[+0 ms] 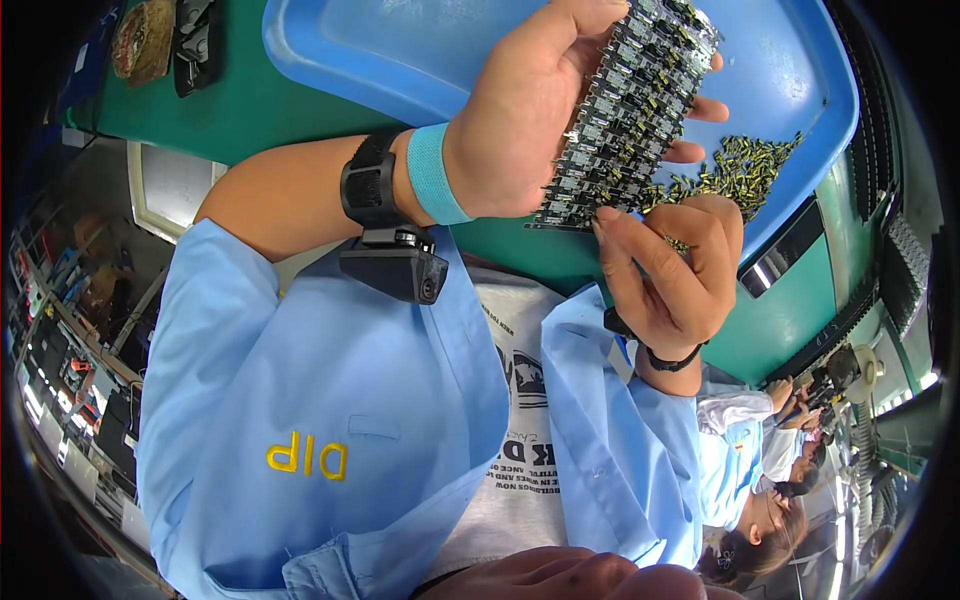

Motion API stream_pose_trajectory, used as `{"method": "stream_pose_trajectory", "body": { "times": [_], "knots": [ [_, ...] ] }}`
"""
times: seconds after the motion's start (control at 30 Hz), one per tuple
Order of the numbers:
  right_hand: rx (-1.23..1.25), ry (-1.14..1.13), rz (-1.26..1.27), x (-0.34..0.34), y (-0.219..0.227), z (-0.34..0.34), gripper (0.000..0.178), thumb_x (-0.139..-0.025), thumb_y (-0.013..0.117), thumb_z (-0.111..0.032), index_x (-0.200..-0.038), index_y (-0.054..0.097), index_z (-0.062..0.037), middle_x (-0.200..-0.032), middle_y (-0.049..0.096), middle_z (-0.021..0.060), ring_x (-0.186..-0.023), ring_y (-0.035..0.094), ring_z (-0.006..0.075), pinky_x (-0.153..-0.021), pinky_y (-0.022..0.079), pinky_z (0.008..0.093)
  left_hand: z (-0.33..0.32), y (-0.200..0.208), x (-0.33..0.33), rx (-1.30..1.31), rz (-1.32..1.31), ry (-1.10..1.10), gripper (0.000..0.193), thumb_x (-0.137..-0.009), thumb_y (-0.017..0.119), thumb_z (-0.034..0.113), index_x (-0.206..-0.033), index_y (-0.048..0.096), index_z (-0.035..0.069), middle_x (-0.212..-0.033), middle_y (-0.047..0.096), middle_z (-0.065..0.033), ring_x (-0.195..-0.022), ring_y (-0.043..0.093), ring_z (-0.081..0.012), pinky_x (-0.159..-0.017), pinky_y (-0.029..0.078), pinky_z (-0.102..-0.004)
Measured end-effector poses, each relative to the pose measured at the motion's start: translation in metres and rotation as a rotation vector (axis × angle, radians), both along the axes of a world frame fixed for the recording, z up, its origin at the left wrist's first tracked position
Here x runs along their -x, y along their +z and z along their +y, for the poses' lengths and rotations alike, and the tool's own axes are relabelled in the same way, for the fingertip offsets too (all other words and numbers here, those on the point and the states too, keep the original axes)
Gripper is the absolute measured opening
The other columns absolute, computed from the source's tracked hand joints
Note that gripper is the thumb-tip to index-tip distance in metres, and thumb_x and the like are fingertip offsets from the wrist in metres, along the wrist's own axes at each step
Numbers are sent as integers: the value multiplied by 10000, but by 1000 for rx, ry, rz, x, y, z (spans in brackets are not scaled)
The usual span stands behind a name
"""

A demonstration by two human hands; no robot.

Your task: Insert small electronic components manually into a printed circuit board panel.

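My left hand [505, 135] holds a panel of small dark circuit boards [635, 110], tilted, with its fingers behind the panel and the thumb at the top edge. Rows of metal parts and small yellow-black pieces cover the panel's face. At its lower end is my right hand [685, 270], thumb and forefinger pinched together against the panel's edge. Several small yellow-black cylindrical components [678, 244] show inside its curled fingers. Whether one sits between the fingertips is too small to tell. Behind the hands, a loose heap of the same components [748, 170] lies in a blue tray [330, 65].
The tray rests on a green table [240, 125]. At the far left are a brown roundish bundle [143, 40] and a dark holder [194, 45]. A dark flat strip [782, 248] lies right of the tray. Co-workers [745, 470] sit along the bench at right.
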State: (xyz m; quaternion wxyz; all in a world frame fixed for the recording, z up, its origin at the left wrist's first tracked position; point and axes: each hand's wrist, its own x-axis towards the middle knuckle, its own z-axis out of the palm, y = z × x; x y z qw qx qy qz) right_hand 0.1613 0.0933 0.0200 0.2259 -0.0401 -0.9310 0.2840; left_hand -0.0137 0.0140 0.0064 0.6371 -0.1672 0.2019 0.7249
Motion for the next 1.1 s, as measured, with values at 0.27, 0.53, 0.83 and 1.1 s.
{"method": "stream_pose_trajectory", "body": {
  "times": [0.27, 0.53, 0.83, 1.1],
  "knots": [
    [-113, 25, -33, -2, 5, -4, 374, -612, 886, 11, -975, 830, -59, -856, 599, 51, -788, 561, 247, -686, 442, 372, -1, -1, 1, -9, -16, 10, 538, -1123, 360, 333, -1463, 531, -48, -1358, 664, -193, -1249, 649, -307, -1053, 570, -452],
    [-236, 76, -27, 2, 9, -4, 310, -670, 852, -6, -976, 829, -47, -867, 613, 63, -775, 557, 238, -678, 431, 378, -1, -11, -2, -80, 26, 36, 552, -1122, 364, 365, -1478, 529, -23, -1372, 652, -211, -1235, 648, -357, -1051, 566, -463],
    [43, -89, 117, -12, 15, 10, 259, -722, 766, 46, -979, 779, 19, -838, 599, 91, -757, 549, 234, -668, 432, 361, -1, -15, -1, -355, 58, 37, 626, -1084, 356, 439, -1499, 506, -5, -1509, 567, -187, -1351, 590, -398, -1114, 525, -551],
    [809, -327, -266, -5, 11, -11, 496, -878, 810, -38, -1274, 511, -23, -911, 615, 52, -778, 548, 134, -696, 443, 280, -3, -13, 5, -431, -78, 12, 658, -1072, 359, 468, -1519, 484, 1, -1502, 573, -180, -1340, 593, -404, -1121, 520, -553]
  ]
}}
